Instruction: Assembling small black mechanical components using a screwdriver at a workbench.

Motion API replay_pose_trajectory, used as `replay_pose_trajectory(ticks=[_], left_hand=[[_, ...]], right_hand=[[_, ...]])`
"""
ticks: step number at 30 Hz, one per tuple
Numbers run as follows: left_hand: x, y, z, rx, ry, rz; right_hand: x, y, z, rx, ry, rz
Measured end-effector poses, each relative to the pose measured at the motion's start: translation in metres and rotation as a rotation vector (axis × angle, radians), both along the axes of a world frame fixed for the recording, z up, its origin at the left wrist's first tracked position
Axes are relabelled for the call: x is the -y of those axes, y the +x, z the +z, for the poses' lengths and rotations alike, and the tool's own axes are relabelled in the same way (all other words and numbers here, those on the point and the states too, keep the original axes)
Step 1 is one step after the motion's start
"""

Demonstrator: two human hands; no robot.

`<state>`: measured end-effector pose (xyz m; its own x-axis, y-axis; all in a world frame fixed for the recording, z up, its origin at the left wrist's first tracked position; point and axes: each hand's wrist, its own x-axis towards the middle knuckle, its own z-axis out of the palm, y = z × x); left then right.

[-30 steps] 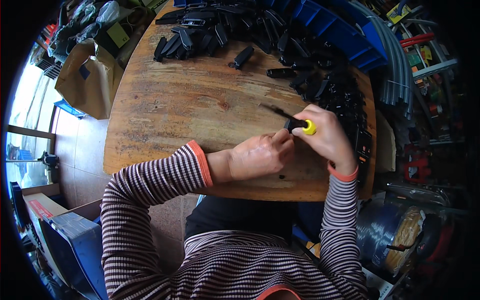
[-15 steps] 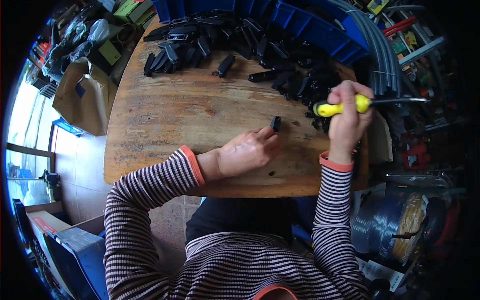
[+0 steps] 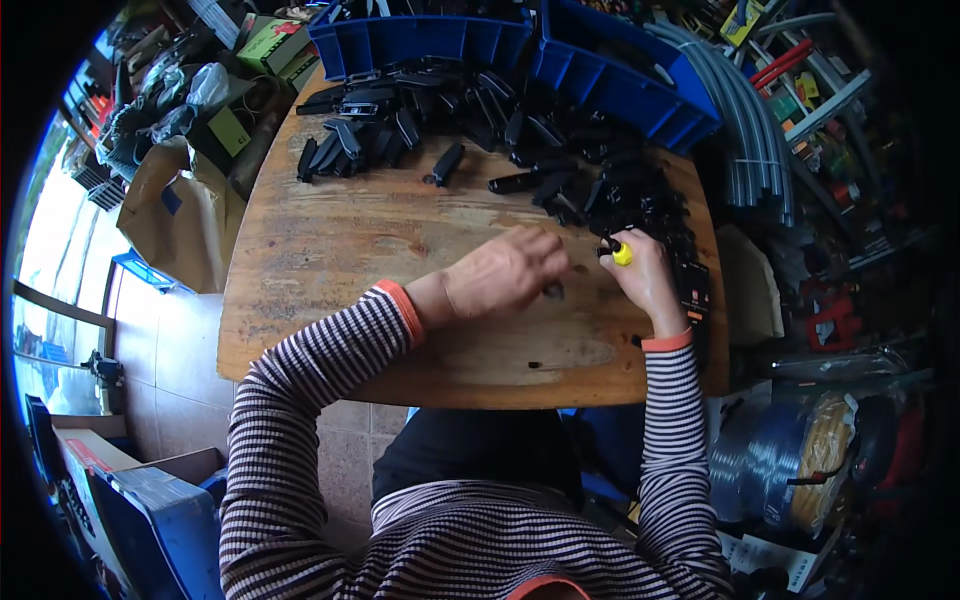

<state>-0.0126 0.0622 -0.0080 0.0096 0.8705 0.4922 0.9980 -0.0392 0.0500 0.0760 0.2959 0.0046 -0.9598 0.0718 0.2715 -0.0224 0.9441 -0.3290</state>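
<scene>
My right hand [image 3: 643, 275] is closed around a screwdriver [image 3: 623, 255] with a yellow and black handle, near the right side of the wooden table. Its shaft is hidden from view. Just to the left, my left hand [image 3: 503, 270] is curled with its fingers drawn together, slightly blurred. A small dark piece [image 3: 553, 290] shows beneath those fingertips; its exact form is hidden by the hand. Beyond both hands, many long black plastic pieces [image 3: 448, 165] lie heaped along the table's far and right sides.
Blue plastic bins [image 3: 420, 47] line the far edge of the wooden table [image 3: 330, 270]. Grey tubing [image 3: 755, 150] hangs at the back right. To the left stands an open brown paper bag [image 3: 190, 225]. Wrapped coils [image 3: 765, 455] sit at the lower right.
My right hand has come down and left with the screwdriver, whose shaft no longer shows. My left hand has shifted slightly up the table. The whole view has tilted a little.
</scene>
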Motion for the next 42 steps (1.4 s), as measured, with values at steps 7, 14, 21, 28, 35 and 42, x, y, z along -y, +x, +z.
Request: replay_pose_trajectory(ticks=[7,14,21,28,35,42], left_hand=[[-0.003,-0.062,-0.003,0.308,0.180,0.544],[0.036,-0.036,0.005,0.213,0.054,0.437],[0.027,-0.013,0.019,0.045,-0.228,-0.051],[0.039,0.013,0.011,-0.025,-0.072,-0.016],[0.045,0.030,-0.002,-0.047,-0.141,-0.013],[0.044,0.031,-0.008,-0.018,-0.084,-0.023]], right_hand=[[0.000,-0.006,-0.003,0.089,-0.098,-0.006],[0.000,-0.004,0.002,0.073,-0.074,-0.028],[0.051,-0.003,0.026,-0.036,-0.286,0.084],[0.059,0.004,0.020,-0.096,-0.263,0.137],[0.078,-0.002,0.013,-0.128,-0.239,0.357],[0.087,-0.001,0.009,-0.096,-0.032,0.326]])
